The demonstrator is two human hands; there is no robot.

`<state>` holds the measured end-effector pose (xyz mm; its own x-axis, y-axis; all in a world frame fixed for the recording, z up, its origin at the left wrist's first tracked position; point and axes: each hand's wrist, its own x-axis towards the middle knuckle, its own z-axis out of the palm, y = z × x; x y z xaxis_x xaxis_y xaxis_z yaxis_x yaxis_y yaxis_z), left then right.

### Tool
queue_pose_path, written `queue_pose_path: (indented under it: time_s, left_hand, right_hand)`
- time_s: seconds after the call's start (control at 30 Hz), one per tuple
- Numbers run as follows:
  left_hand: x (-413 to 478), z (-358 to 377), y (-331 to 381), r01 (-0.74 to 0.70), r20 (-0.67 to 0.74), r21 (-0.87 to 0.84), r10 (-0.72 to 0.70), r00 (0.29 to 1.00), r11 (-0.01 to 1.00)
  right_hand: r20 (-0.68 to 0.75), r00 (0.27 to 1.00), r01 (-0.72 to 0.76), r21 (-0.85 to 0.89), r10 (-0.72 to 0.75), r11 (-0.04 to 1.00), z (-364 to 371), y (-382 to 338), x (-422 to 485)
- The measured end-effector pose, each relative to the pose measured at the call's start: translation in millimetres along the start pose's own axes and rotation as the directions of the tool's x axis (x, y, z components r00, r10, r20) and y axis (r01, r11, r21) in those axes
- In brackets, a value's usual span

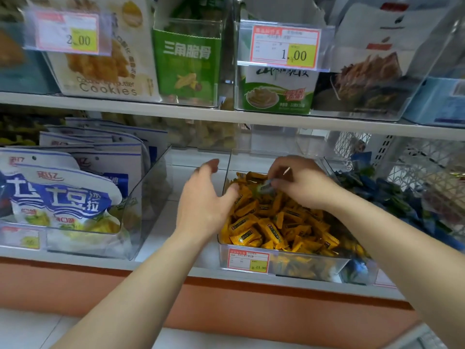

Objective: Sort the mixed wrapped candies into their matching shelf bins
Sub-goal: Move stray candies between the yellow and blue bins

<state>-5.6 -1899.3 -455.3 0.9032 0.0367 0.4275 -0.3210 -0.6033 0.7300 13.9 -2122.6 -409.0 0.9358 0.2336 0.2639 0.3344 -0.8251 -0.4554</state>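
Note:
A clear plastic bin [297, 265] on the lower shelf holds a heap of orange wrapped candies [279, 222]. My right hand [299, 182] is over the back of that heap and pinches a small blue-green wrapped candy [265, 188] between thumb and fingers. My left hand [206, 197] rests against the bin's left wall, its fingers relaxed, the thumb reaching over the rim onto the orange candies. To the right, a neighbouring bin holds blue wrapped candies [377, 190].
A clear bin of white and blue snack bags [63, 195] stands at the left, with a bare strip of shelf [156, 238] between it and the candy bin. The shelf above [226, 117] overhangs with cookie boxes and price tags. An orange plinth [226, 298] runs below.

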Motion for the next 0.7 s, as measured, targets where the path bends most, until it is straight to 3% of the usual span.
queue_pose_path:
  time_s: [0.13,0.23,0.33,0.43,0.5,0.57,0.7]
  left_hand:
    - [-7,-3,19,-0.162,0.106,-0.117,0.175,0.979,0.980]
    - [-4,-12,19,-0.134,-0.011,-0.116,0.134,0.991,0.984]
    - [0,-24,4,0.027,-0.103,-0.136,-0.042,0.994,0.990]
    - [0,-27,-11,0.134,-0.086,-0.152,-0.149,0.985,0.979]
    - [0,-27,-16,0.155,-0.064,-0.158,-0.166,0.984,0.975]
    - [0,-27,-20,0.162,-0.054,-0.157,-0.172,0.984,0.974]
    - [0,-27,-23,0.162,-0.032,-0.164,-0.169,0.985,0.973]
  right_hand:
    - [-0.024,0.998,0.064,0.475,-0.060,0.878,-3,-27,-14]
    - [-0.024,0.999,-0.009,0.633,0.031,0.774,8,-32,-3]
    - [-0.038,0.997,-0.053,0.382,0.073,0.923,29,-21,19]
    - [0.200,0.978,0.055,0.022,-0.059,0.998,59,-15,34]
    - [0.383,0.922,0.137,-0.183,-0.058,0.973,75,-14,40]
    - [0.476,0.879,0.095,-0.255,0.040,0.962,80,-10,43]
    - [0.462,0.880,0.133,-0.464,0.111,0.876,58,20,36]
